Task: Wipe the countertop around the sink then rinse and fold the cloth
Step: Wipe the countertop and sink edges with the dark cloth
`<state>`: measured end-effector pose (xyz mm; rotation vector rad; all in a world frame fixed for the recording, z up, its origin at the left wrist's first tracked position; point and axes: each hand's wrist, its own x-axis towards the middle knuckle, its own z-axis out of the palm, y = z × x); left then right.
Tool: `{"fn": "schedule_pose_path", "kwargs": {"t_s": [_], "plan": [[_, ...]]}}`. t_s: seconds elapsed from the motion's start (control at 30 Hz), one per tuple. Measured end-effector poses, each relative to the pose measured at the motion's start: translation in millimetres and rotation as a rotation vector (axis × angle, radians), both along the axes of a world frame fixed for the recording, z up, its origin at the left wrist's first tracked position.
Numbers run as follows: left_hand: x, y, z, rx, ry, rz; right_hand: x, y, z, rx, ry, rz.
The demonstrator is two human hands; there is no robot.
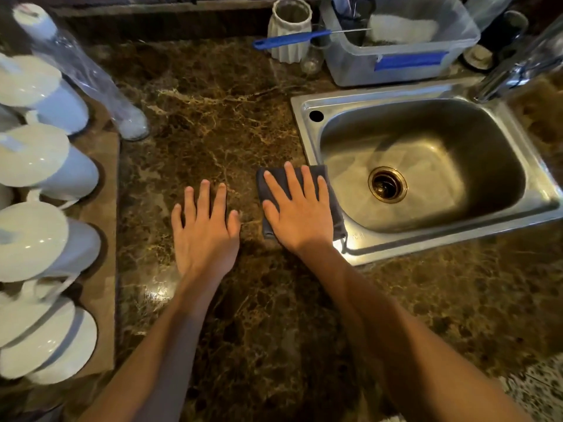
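Beside the sink (304,123), right hand (300,214) presses flat on cloth (330,190), seemingly folded; left hand (207,229) spread.

Most of the dark cloth (330,205) lies hidden under the flat right hand (300,213), so only its edges and a corner draped over the sink rim (307,141) show. The tap (518,68) runs off the right edge, and the white lidded jars (36,239) are cut by the left edge. Inside the clear plastic bin (399,60) sits something pale, perhaps a sponge, too blurred to tell.
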<state>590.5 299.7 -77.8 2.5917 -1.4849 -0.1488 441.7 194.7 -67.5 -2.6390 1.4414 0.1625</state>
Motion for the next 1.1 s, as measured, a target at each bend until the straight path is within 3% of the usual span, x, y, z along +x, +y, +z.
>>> {"fn": "schedule_pose_path", "kwargs": {"t_s": [0.1, 0.27, 0.43, 0.57, 0.7, 0.8, 0.87, 1.0, 1.1], "plan": [[0, 1, 2, 0.001, -0.018, -0.013, -20, 41, 5, -0.026, -0.069, 0.080], [0, 0, 4, 0.029, 0.032, -0.014, -109, 120, 11, 0.037, 0.048, 0.202], [1, 0, 7, 0.047, 0.022, -0.011, -134, 93, 12, 0.043, 0.127, 0.114], [-1, -1, 7, 0.049, 0.013, -0.001, -113, 58, 24, 0.038, 0.021, 0.001], [-2, 0, 5, 0.048, -0.028, 0.000, -96, 7, 12, 0.130, -0.078, 0.065], [-3, -1, 6, 0.073, -0.050, -0.006, -61, -49, 5, 0.329, -0.364, -0.073], [-5, -2, 7, 0.093, -0.038, 0.025, -46, -67, 3, 0.344, -0.453, -0.087], [-27, -34, 20, 0.005, 0.094, 0.140, -72, -37, 5, 0.160, -0.304, 0.103], [-45, -94, 22, -0.061, 0.111, 0.058, -96, -10, 15, 0.152, -0.168, 0.117]]}}
